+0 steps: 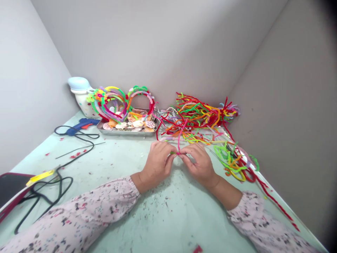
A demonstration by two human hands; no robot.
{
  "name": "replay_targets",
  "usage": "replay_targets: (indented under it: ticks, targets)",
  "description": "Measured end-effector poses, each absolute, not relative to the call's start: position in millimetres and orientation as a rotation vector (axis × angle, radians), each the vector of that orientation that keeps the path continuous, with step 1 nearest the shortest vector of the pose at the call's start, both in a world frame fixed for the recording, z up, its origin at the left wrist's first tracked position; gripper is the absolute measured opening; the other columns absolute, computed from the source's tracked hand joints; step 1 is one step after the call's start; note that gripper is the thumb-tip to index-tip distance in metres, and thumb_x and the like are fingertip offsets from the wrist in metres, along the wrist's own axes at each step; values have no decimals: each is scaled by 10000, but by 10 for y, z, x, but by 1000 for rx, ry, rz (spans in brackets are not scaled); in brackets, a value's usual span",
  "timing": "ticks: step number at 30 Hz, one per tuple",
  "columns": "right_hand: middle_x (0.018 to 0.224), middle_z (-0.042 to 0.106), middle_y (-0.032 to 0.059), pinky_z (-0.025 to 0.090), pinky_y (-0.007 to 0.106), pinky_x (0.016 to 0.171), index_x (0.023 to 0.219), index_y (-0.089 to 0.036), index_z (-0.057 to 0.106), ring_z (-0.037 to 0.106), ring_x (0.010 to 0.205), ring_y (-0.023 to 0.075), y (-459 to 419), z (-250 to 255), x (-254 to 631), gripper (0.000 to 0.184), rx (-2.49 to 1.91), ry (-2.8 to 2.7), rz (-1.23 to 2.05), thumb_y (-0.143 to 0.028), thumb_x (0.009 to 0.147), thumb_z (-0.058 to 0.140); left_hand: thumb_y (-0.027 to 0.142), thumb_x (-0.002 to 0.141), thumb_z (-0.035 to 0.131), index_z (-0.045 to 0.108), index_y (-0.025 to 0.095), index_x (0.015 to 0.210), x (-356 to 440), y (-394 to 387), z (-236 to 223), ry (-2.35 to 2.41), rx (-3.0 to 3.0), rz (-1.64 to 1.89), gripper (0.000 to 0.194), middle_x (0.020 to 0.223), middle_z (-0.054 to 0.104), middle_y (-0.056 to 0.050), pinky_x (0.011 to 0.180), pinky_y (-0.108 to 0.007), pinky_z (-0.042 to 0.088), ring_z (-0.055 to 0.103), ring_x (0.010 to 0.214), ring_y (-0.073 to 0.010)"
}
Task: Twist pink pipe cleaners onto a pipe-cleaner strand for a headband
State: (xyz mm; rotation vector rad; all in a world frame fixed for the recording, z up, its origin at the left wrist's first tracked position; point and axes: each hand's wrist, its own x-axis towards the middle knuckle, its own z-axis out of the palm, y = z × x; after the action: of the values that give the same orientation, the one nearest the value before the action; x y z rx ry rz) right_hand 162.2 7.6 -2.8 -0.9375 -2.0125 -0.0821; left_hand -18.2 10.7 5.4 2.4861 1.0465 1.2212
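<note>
The fingers of the left hand (158, 163) and right hand (198, 163) are clenched together, pinching a thin pink pipe cleaner (179, 138) that rises above them, with a short green bit (172, 153) showing at the left fingertips. Just beyond the fingers lies a tangle of multicoloured pipe cleaners (195, 116); a metal tray of seashells (118, 132) sits farther off to their left. Open room spreads behind the fingers across the pale green desk (168, 218), whose far edges meet grey walls (158, 45).

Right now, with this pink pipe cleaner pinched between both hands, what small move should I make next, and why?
Probably give the pink pipe cleaner a small twist with your right hand while your left hand holds steady. Both hands are pinching it at the fingertips, and a short green pipe cleaner shows right against it there.
</note>
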Motion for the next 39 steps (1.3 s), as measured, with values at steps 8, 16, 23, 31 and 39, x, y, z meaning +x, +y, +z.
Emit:
replay_targets:
  ticks: [8, 16, 23, 31, 39]
  targets:
    - [815, 630, 26, 403, 362, 760, 894, -217, 576, 554, 803, 188, 67, -23, 1611, 45, -990, -2054, -65, -226, 873, 537, 137, 874, 458, 536, 184, 912, -187, 113, 42, 1036, 2522, 1203, 99, 877, 616, -35, 891, -378, 342, 525, 886, -188]
    - [820, 648, 18, 422, 364, 774, 906, -229, 590, 580, 811, 188, 68, -8, 1616, 63, -967, -1999, -29, -237, 848, 566, 133, 870, 458, 536, 187, 915, -183, 113, 55, 1037, 2526, 1194, 105, 878, 619, -30, 884, -370, 338, 530, 882, -186]
    - [850, 650, 25, 434, 376, 781, 914, -231, 592, 581, 838, 194, 66, -14, 1619, 82, -954, -1989, -23, -214, 833, 589, 133, 874, 455, 534, 186, 918, -180, 118, 57, 1036, 2537, 1195, 105, 879, 619, -30, 885, -368, 336, 528, 882, -185]
    - [901, 623, 34, 438, 384, 818, 906, -233, 610, 563, 900, 202, 75, -14, 1618, 70, -987, -2006, 6, -243, 849, 570, 131, 873, 448, 539, 189, 912, -182, 119, 47, 1059, 2562, 1178, 115, 875, 622, -32, 880, -367, 336, 530, 884, -189]
    - [882, 601, 42, 409, 381, 813, 879, -209, 558, 538, 888, 200, 78, -14, 1621, 50, -1005, -2078, 84, -225, 879, 511, 133, 878, 443, 539, 187, 917, -181, 123, 30, 1046, 2586, 1142, 117, 875, 617, -29, 896, -372, 326, 518, 889, -187]
